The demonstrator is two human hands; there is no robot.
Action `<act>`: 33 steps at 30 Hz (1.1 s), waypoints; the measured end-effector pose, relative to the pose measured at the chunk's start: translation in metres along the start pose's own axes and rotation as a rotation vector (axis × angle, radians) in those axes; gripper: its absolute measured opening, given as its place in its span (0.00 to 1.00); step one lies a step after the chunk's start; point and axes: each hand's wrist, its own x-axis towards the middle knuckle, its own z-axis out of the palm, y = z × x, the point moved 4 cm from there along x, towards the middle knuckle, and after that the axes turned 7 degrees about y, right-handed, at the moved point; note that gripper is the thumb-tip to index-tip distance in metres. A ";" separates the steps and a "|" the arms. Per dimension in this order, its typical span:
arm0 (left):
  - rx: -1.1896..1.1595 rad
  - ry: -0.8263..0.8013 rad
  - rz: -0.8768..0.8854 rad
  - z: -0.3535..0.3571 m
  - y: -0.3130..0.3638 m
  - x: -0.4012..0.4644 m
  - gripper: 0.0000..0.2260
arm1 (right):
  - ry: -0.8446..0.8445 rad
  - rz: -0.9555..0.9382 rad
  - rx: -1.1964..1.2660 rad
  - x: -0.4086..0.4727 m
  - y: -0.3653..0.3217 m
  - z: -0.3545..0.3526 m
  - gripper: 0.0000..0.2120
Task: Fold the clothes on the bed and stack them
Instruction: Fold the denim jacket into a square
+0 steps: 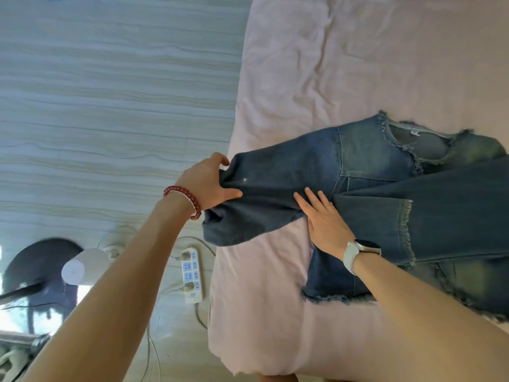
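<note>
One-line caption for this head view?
Left hand grips a denim garment's sleeve while right hand presses it flat on the bed.

My view cuts the denim garment (385,172) off at the right edge, so I can't tell how far it runs. The left hand (205,179) has its fingertips buried in the sleeve's fold. The bed (275,326) runs past the top and right edges. A dark round object (35,260) on the floor is too blurred to name.
</note>
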 end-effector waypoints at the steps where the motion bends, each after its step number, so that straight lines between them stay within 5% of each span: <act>1: 0.102 -0.071 -0.033 0.001 -0.005 0.002 0.20 | -0.001 0.016 -0.015 -0.001 0.001 0.001 0.29; 5: 0.305 -0.247 -0.163 0.009 -0.042 -0.013 0.03 | -0.044 0.065 -0.078 0.001 0.004 0.005 0.28; 8: 0.128 0.170 -0.223 0.004 -0.059 -0.030 0.06 | -0.058 0.081 -0.108 0.002 0.002 0.007 0.29; 10: -0.002 0.310 -0.246 -0.001 -0.064 -0.035 0.10 | -0.061 0.097 -0.104 0.001 0.000 0.007 0.28; 13: -0.540 0.230 -0.320 -0.008 -0.061 -0.038 0.08 | -0.056 0.136 -0.028 -0.002 -0.006 0.000 0.27; 16: -0.923 0.100 -0.321 -0.019 -0.045 -0.046 0.08 | 0.140 0.076 0.140 -0.013 -0.025 -0.016 0.27; 21: -0.465 0.347 -0.180 -0.053 -0.024 -0.042 0.16 | 0.117 -0.305 0.043 -0.032 -0.077 -0.007 0.32; 27: 0.088 -0.251 -0.143 -0.034 -0.021 -0.044 0.15 | 0.016 -0.133 -0.122 -0.011 -0.067 0.017 0.20; 30: 0.333 -0.259 -0.185 -0.030 -0.040 -0.049 0.16 | -0.033 -0.132 -0.152 -0.015 -0.061 0.022 0.22; 33: 0.083 -0.244 -0.278 -0.029 -0.042 -0.054 0.14 | 0.128 -0.057 0.210 -0.025 -0.069 0.009 0.19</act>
